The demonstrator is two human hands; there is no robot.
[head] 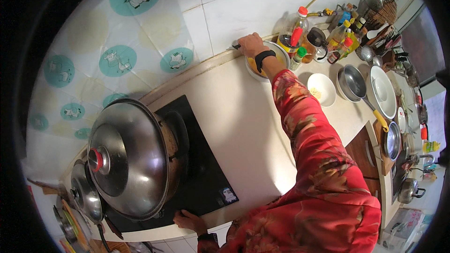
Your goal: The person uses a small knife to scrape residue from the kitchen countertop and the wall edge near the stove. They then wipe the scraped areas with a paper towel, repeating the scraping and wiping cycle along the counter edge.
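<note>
My right hand [252, 45] reaches to the back of the counter, its fingers closed around a black handle [236, 46] at the wall side of a round metal pot [288, 64]. Yellow contents show inside the pot, partly hidden by my wrist and forearm. Whether the handle belongs to the pot I cannot tell. My left hand [190, 220] rests at the front edge of the black cooktop [207, 179], its fingers bent and partly hidden. Left of it, a large wok with a domed steel lid [137, 161] and a red-ringed knob stands on the cooktop.
Seasoning bottles [339, 42] crowd the wall beside the pot. A white bowl with pale paste [327, 89], a yellow-handled saucepan [353, 80] and a white basin [383, 103] stand to the right. A smaller lidded pan [86, 193] sits behind the wok. Utensils hang at the far right corner.
</note>
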